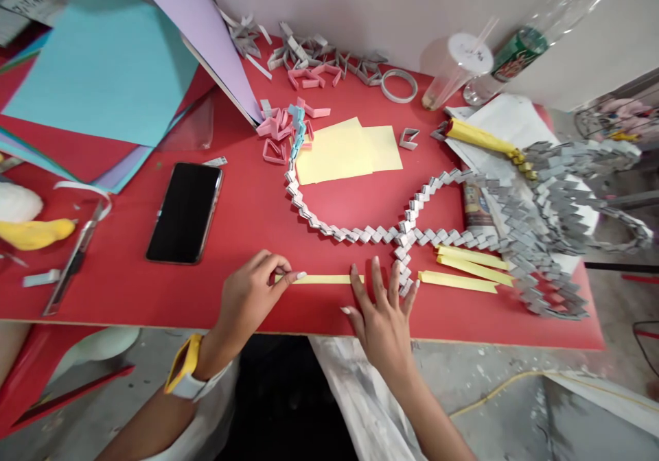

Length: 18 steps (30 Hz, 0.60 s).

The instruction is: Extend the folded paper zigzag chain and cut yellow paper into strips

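A narrow yellow paper strip [329,279] lies flat near the front edge of the red table. My left hand [252,293] is closed, with thumb and forefinger pinching the strip's left end. My right hand [384,310] is open, fingers spread on the table, its index fingertip on the strip's right end. A zigzag chain of folded grey paper [360,234] curves past, and its short end touches the area of my right fingers. Beyond those fingers several folded yellow strips [458,281] rest. Pale yellow paper sheets [340,156] lie farther back.
A black phone [185,213] lies to the left, near a box cutter [75,262]. Pink folded pieces [278,125] and a tape ring [399,86] sit toward the wall. A plastic cup [458,70] and bottle [509,63] stand at back right. Piled grey chain [550,228] covers the right end.
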Each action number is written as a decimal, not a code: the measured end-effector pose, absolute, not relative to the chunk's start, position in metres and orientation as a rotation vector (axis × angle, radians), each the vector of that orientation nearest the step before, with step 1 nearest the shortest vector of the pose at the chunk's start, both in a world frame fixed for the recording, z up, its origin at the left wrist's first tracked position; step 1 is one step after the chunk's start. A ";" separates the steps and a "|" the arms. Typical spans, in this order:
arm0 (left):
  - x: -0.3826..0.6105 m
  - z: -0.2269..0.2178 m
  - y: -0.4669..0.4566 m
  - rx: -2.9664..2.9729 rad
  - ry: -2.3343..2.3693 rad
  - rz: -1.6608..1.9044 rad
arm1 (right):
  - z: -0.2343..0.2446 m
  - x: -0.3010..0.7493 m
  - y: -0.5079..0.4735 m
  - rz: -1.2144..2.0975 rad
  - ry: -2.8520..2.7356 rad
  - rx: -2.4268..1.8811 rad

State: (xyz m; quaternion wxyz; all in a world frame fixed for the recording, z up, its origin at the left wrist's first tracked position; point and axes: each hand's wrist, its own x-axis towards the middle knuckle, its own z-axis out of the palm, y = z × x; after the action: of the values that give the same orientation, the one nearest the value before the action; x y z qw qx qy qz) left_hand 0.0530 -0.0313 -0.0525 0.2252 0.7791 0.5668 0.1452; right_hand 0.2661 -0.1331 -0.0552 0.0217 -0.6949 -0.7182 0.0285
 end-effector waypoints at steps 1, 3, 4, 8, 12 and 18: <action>0.052 -0.052 -0.031 2.146 1.563 0.366 | -0.056 0.269 -0.135 0.086 -2.227 -2.153; 0.048 -0.053 -0.032 2.165 1.580 0.303 | -0.058 0.271 -0.136 0.070 -2.225 -2.141; 0.045 -0.054 -0.033 2.197 1.593 0.291 | -0.059 0.271 -0.137 0.061 -2.227 -2.126; 0.031 -0.057 -0.036 2.376 1.608 0.302 | -0.063 0.272 -0.136 0.026 -2.272 -1.999; 0.027 -0.042 -0.015 2.427 1.507 0.299 | -0.064 0.279 -0.137 -0.012 -2.300 -1.880; 0.080 -0.006 0.070 2.786 1.279 0.347 | -0.065 0.300 -0.142 -0.153 -2.194 -2.006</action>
State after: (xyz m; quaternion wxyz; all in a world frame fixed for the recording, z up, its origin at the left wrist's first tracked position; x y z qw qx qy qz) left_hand 0.0800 0.0697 -0.0060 0.0281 0.9026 0.4145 0.1125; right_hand 0.2998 -0.1422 -0.0646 0.0823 -0.6715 -0.7347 -0.0513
